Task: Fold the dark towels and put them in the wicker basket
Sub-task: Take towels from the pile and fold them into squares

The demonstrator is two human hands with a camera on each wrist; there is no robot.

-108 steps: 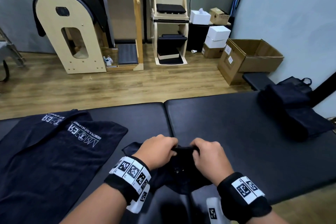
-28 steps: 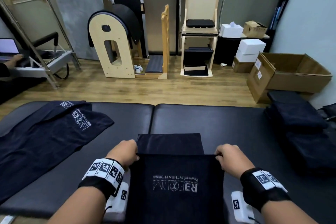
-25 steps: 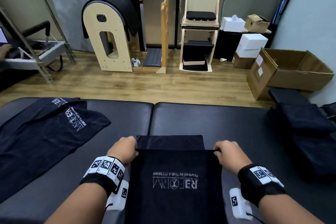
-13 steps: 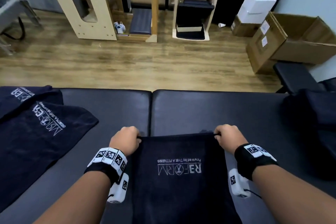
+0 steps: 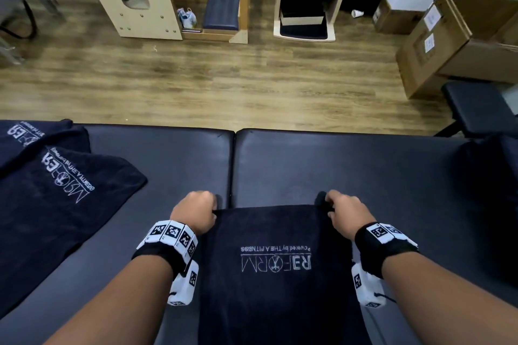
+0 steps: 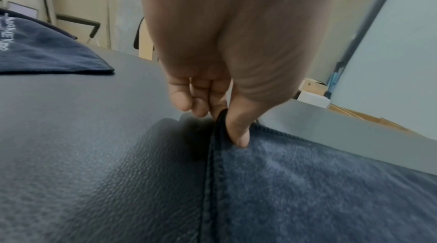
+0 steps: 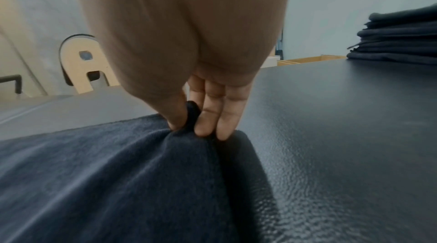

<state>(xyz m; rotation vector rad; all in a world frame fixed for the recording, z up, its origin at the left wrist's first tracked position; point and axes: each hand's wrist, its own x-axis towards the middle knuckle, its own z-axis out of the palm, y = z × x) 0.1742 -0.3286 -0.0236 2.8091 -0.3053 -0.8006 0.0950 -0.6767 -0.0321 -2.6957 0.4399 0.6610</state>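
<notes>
Both hands, left hand (image 5: 196,213) and right hand (image 5: 346,214), pinch the far corners of the dark navy terry towel (image 5: 280,274), lower centre on the black padded bench (image 5: 350,165). Uneven pulling risks a skewed fold.

Bare forearms; black wristbands (image 5: 385,246) with white square-code tags; white camera blocks (image 5: 183,286) beneath.

We cannot see the towel's (image 5: 276,274) near end, cut off by the bottom edge; the folded stack (image 7: 399,39) at the bench's (image 5: 350,165) right end runs out of frame.
</notes>
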